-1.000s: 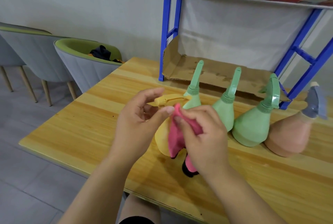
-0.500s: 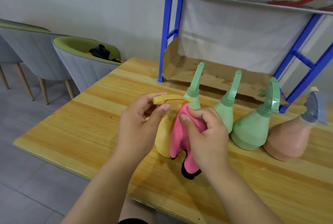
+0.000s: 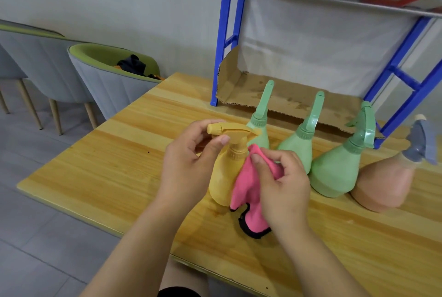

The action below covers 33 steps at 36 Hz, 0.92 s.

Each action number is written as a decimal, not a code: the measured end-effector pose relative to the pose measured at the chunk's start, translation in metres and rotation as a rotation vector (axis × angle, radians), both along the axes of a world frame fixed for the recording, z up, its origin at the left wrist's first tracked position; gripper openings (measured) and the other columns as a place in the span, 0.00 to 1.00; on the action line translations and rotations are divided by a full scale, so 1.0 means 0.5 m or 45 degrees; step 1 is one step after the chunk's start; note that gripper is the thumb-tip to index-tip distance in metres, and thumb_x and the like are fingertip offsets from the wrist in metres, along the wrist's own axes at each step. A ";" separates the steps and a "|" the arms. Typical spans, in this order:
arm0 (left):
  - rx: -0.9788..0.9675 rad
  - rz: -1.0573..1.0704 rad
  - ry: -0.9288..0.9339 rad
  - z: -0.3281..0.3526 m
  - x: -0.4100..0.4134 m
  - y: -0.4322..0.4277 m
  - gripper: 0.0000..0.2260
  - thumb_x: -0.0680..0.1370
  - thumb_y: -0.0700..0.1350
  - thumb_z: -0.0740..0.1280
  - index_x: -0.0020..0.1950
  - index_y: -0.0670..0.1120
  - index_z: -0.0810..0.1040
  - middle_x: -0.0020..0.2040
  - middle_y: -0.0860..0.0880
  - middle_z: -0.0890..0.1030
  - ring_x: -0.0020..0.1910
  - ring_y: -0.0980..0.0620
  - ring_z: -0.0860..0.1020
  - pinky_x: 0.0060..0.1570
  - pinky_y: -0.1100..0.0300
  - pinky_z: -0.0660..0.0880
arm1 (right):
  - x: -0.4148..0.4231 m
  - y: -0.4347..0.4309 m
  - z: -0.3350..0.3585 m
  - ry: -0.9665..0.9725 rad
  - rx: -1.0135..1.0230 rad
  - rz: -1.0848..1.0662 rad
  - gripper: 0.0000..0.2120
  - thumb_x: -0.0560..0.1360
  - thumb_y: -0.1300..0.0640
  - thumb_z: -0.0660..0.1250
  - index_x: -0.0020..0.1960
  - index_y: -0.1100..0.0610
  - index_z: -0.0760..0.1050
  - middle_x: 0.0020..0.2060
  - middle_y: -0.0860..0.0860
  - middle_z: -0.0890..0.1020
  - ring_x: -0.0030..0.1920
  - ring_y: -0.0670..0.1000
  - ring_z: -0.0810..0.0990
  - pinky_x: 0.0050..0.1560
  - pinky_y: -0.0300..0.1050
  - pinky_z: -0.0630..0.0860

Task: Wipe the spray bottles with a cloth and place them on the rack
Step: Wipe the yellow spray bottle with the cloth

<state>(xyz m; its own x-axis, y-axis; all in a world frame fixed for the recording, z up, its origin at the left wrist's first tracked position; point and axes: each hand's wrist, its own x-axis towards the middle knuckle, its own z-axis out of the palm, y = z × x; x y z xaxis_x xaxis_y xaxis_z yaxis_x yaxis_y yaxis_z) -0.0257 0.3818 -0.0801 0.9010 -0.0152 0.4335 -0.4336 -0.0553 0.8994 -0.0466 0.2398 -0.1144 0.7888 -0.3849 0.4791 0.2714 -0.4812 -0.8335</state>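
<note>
fingers [image 3: 216,146] of the left hand [image 3: 189,167] pinch the trigger head of the yellow spray bottle [image 3: 224,177], upright at the near middle of the wooden table [image 3: 119,165]; the right hand [image 3: 284,191] grips the pink cloth [image 3: 246,186] against its right side. three green bottles [image 3: 299,150] and a peach bottle [image 3: 382,184] line up to the right, the blue rack [image 3: 224,33] behind them

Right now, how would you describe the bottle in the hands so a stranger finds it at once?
On the wooden table, before the blue rack, stands a row of spray bottles. The left hand holds the nearest bottle by its head; the right hand holds a pink cloth against it. It alone is yellow, not green or peach.
</note>
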 end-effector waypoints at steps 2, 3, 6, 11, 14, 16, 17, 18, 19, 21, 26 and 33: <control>-0.022 -0.048 0.009 0.001 0.000 0.001 0.10 0.76 0.40 0.67 0.52 0.54 0.77 0.41 0.56 0.84 0.44 0.63 0.81 0.43 0.73 0.74 | 0.007 -0.015 0.013 0.186 0.211 0.122 0.06 0.73 0.56 0.71 0.43 0.45 0.79 0.42 0.43 0.83 0.46 0.39 0.80 0.47 0.32 0.76; -0.037 -0.077 0.017 0.002 0.001 0.001 0.10 0.76 0.39 0.67 0.53 0.53 0.77 0.40 0.57 0.84 0.42 0.64 0.81 0.42 0.73 0.73 | 0.009 -0.021 0.019 0.234 0.280 0.201 0.07 0.73 0.57 0.71 0.44 0.45 0.80 0.42 0.42 0.84 0.46 0.40 0.81 0.46 0.33 0.77; -0.034 -0.088 0.022 0.002 0.007 0.002 0.11 0.75 0.45 0.68 0.55 0.56 0.75 0.33 0.59 0.81 0.35 0.63 0.78 0.39 0.70 0.72 | 0.015 -0.031 0.029 0.284 0.337 0.357 0.07 0.73 0.58 0.71 0.44 0.46 0.81 0.42 0.42 0.85 0.46 0.42 0.82 0.45 0.35 0.77; -0.073 -0.025 0.048 -0.013 0.017 0.003 0.13 0.74 0.49 0.68 0.54 0.60 0.69 0.42 0.55 0.84 0.45 0.58 0.81 0.47 0.63 0.73 | 0.003 -0.038 0.023 0.311 0.389 0.439 0.12 0.68 0.51 0.71 0.50 0.54 0.82 0.44 0.49 0.85 0.47 0.49 0.84 0.46 0.42 0.79; 0.120 0.105 0.013 -0.014 0.015 0.005 0.14 0.75 0.51 0.68 0.56 0.66 0.69 0.56 0.62 0.78 0.57 0.62 0.75 0.51 0.70 0.69 | -0.014 -0.031 0.019 0.268 0.364 0.440 0.13 0.68 0.52 0.71 0.50 0.56 0.82 0.44 0.48 0.86 0.47 0.49 0.84 0.48 0.43 0.80; 0.237 0.189 0.007 -0.010 0.012 0.008 0.17 0.74 0.53 0.67 0.58 0.69 0.69 0.57 0.64 0.73 0.57 0.62 0.71 0.51 0.71 0.68 | -0.026 -0.023 0.016 0.216 0.312 0.437 0.09 0.70 0.57 0.72 0.49 0.54 0.83 0.44 0.46 0.85 0.47 0.46 0.83 0.49 0.40 0.79; 0.262 0.208 0.014 -0.009 0.010 0.011 0.18 0.73 0.54 0.67 0.59 0.69 0.68 0.56 0.63 0.71 0.55 0.64 0.70 0.52 0.72 0.68 | -0.031 -0.018 0.014 0.174 0.281 0.439 0.07 0.71 0.60 0.72 0.49 0.53 0.83 0.44 0.45 0.85 0.48 0.44 0.83 0.49 0.37 0.78; 0.266 0.208 0.025 -0.007 0.006 0.012 0.19 0.72 0.56 0.67 0.59 0.69 0.67 0.54 0.60 0.70 0.52 0.66 0.69 0.51 0.75 0.68 | -0.035 -0.014 0.013 0.129 0.244 0.433 0.08 0.71 0.62 0.72 0.48 0.52 0.83 0.44 0.45 0.85 0.48 0.44 0.82 0.50 0.36 0.78; 0.256 0.204 0.027 -0.004 0.000 0.013 0.20 0.71 0.56 0.67 0.60 0.69 0.66 0.52 0.59 0.70 0.48 0.68 0.69 0.50 0.77 0.67 | -0.039 -0.009 0.012 0.085 0.206 0.423 0.09 0.71 0.63 0.72 0.48 0.51 0.83 0.44 0.44 0.84 0.49 0.44 0.82 0.51 0.35 0.77; 0.180 0.164 0.031 -0.003 -0.010 0.014 0.21 0.71 0.51 0.70 0.60 0.67 0.68 0.47 0.58 0.73 0.44 0.65 0.73 0.50 0.72 0.71 | -0.045 0.000 0.011 0.004 0.149 0.401 0.13 0.71 0.65 0.72 0.48 0.48 0.82 0.45 0.43 0.83 0.50 0.44 0.81 0.52 0.35 0.76; -0.027 -0.003 0.146 0.002 -0.028 0.015 0.11 0.71 0.46 0.72 0.52 0.56 0.79 0.48 0.56 0.83 0.47 0.56 0.83 0.46 0.61 0.79 | -0.044 0.019 0.013 -0.132 -0.003 0.351 0.12 0.71 0.64 0.72 0.50 0.49 0.81 0.46 0.44 0.82 0.50 0.43 0.80 0.50 0.31 0.74; -0.060 -0.095 0.135 0.005 -0.036 0.021 0.17 0.68 0.48 0.72 0.56 0.51 0.80 0.50 0.56 0.85 0.52 0.57 0.82 0.52 0.61 0.78 | -0.034 0.040 0.017 -0.149 -0.040 0.323 0.07 0.73 0.60 0.71 0.51 0.53 0.82 0.45 0.46 0.82 0.48 0.42 0.80 0.50 0.32 0.75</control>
